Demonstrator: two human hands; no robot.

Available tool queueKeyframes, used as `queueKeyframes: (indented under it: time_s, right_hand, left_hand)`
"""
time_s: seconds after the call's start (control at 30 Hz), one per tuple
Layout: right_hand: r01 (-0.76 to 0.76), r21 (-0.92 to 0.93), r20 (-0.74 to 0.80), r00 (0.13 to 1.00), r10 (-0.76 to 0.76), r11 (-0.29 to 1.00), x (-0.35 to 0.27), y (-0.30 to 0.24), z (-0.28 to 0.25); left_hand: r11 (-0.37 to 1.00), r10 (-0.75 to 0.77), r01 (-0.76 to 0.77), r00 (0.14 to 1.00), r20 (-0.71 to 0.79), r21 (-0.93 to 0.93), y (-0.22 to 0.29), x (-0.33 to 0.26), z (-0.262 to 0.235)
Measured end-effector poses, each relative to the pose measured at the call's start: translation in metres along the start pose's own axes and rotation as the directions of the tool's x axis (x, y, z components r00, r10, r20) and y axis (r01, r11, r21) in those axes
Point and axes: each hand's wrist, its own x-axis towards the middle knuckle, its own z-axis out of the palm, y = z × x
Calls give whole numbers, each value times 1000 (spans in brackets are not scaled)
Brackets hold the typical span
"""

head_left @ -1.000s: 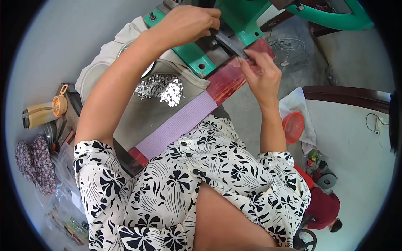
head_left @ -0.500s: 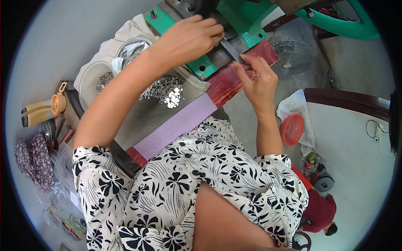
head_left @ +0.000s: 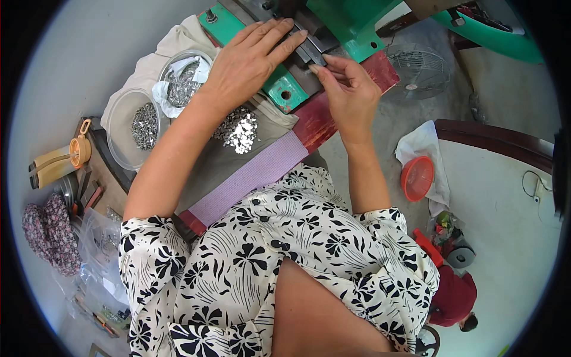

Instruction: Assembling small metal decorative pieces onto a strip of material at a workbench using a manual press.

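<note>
My left hand (head_left: 253, 62) lies with its fingers stretched out over the metal bed of a green press (head_left: 285, 89), fingertips along a narrow grey metal strip (head_left: 309, 52). My right hand (head_left: 351, 89) pinches the near end of that strip between thumb and fingers. The strip sits against the dark metal block of the press, and its far part is hidden by my left fingers. Beneath my left forearm, a heap of small shiny metal pieces (head_left: 241, 134) is spread on a grey cloth, partly covered by the arm.
A clear plastic tub (head_left: 116, 134) with metal bits and a bowl (head_left: 189, 59) lined with white stand left. A purple textured strip (head_left: 250, 175) covers the red board's near edge. Right are a fan (head_left: 416, 71), a red basket (head_left: 417, 178) and a person in dark red (head_left: 455, 297).
My left hand has shifted left and flattened from a curled pose onto the press bed. My right hand has moved slightly up and left with the strip's end.
</note>
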Motion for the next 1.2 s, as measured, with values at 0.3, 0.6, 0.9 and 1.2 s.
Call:
queueKeyframes:
  time_s: [0.3,0.6,0.9,1.2]
  right_hand:
    - [109,-122,98,990,-97,987,3,-9,-10]
    - [182,-152,89,981,-170,971,12,-13,-6]
    - [-319,323,284,931,230,891,34,23,-20]
    - [-98,308,479,875,-66,946,85,79,9]
  left_hand:
    - [947,-35,57,996,-76,316,34,6,-14]
    - [999,-36,36,997,-69,11,37,-1,-8]
    - [998,-1,10,990,-138,69,38,2,-6]
    - [997,-43,50,994,-102,66,47,3,-2]
